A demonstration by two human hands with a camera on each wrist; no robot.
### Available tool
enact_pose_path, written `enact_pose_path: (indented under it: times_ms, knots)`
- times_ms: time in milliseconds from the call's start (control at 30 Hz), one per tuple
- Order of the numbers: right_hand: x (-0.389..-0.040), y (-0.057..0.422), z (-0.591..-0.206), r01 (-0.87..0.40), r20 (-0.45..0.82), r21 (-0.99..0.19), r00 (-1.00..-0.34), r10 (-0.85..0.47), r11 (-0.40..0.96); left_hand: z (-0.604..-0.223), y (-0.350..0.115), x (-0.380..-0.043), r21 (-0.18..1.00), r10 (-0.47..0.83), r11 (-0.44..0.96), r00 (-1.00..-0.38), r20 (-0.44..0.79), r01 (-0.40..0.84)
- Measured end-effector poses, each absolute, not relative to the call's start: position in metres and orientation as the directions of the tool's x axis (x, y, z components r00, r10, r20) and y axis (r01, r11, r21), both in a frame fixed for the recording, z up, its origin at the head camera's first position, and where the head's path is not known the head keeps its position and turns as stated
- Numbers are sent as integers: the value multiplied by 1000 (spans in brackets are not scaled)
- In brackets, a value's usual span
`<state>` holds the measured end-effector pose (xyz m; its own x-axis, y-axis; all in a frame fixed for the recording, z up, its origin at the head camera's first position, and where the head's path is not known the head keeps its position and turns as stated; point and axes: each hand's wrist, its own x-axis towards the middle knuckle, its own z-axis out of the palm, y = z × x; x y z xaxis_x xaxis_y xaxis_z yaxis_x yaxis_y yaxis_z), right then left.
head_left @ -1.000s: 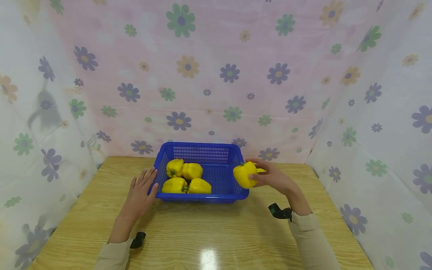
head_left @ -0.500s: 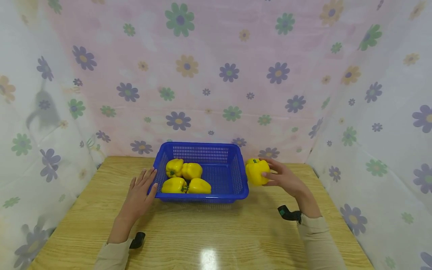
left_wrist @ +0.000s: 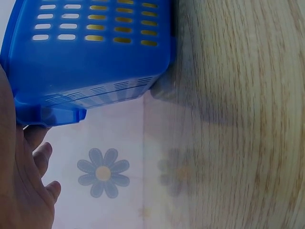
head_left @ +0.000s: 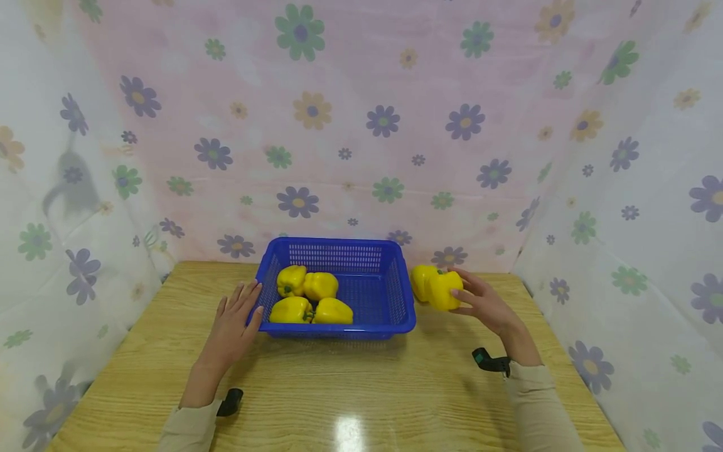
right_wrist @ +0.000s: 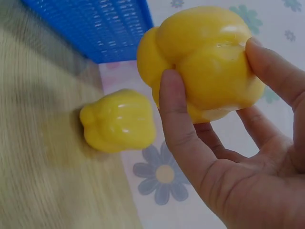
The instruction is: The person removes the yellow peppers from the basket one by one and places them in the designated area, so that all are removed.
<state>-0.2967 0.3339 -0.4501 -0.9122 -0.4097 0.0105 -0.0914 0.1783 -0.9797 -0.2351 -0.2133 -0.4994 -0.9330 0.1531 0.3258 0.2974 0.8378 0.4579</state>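
My right hand (head_left: 482,301) grips a yellow bell pepper (head_left: 444,290) to the right of the blue basket (head_left: 339,328). In the right wrist view this held bell pepper (right_wrist: 209,62) is off the table, pinched between thumb and fingers. Another yellow bell pepper (head_left: 422,282) sits on the table just beside the basket, partly behind the held one. Several yellow bell peppers (head_left: 321,285) lie in the basket's left half. My left hand (head_left: 230,329) rests on the basket's left rim with its fingers extended; the left wrist view shows fingers (left_wrist: 42,160) by that rim.
The basket stands on a wooden table (head_left: 339,376) near its back edge. A flowered curtain (head_left: 350,182) hangs behind and along both sides. Each wrist carries a small black camera mount (head_left: 490,361).
My right hand has carried the bell pepper rightward, from over the basket's right rim to beyond it. The pepper on the table has come into fuller view. My left hand stays put.
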Motion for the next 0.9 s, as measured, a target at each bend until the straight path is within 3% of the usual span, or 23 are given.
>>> enact_pose_path:
  times_ms: [900]
  knots:
    - [-324, 371, -487, 13, -69, -982, -953, -294, 191, -500, -214, -235, 471, 145, 834, -937, 318, 289]
